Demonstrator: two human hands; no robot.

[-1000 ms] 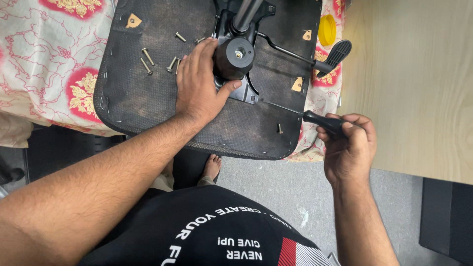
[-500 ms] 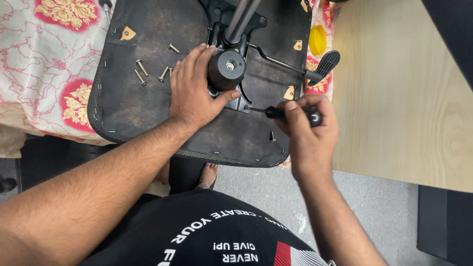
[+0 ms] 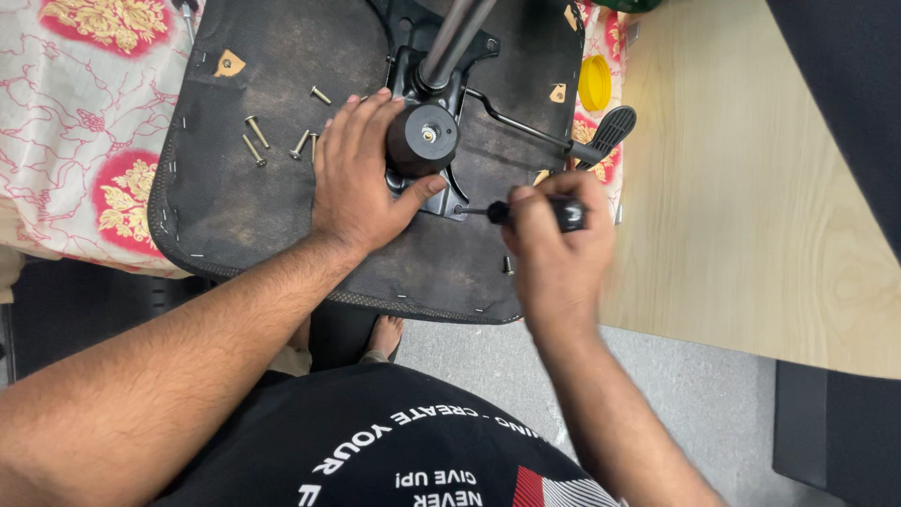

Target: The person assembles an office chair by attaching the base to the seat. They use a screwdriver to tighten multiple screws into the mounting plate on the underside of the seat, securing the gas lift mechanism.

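An upturned black chair seat [image 3: 253, 188] lies on a patterned cloth. A black metal mechanism plate [image 3: 413, 38] with a round black knob [image 3: 424, 139] and a grey gas cylinder [image 3: 455, 38] is mounted on it. My left hand [image 3: 361, 178] rests flat on the seat beside the knob, thumb against the plate. My right hand [image 3: 554, 239] grips a black-handled screwdriver [image 3: 540, 213], whose tip points left at the plate's near corner. Several loose bolts [image 3: 253, 136] lie on the seat left of my left hand.
A black lever with a paddle end [image 3: 610, 130] sticks out to the right of the mechanism. A yellow lid [image 3: 593, 83] lies on the cloth [image 3: 75, 122] by a wooden tabletop [image 3: 751, 207]. A bare foot [image 3: 383, 333] shows on the grey floor below.
My right hand has brought the screwdriver leftward from the seat's right edge to the mechanism plate. The left hand stays on the seat by the knob. The camera has moved closer.
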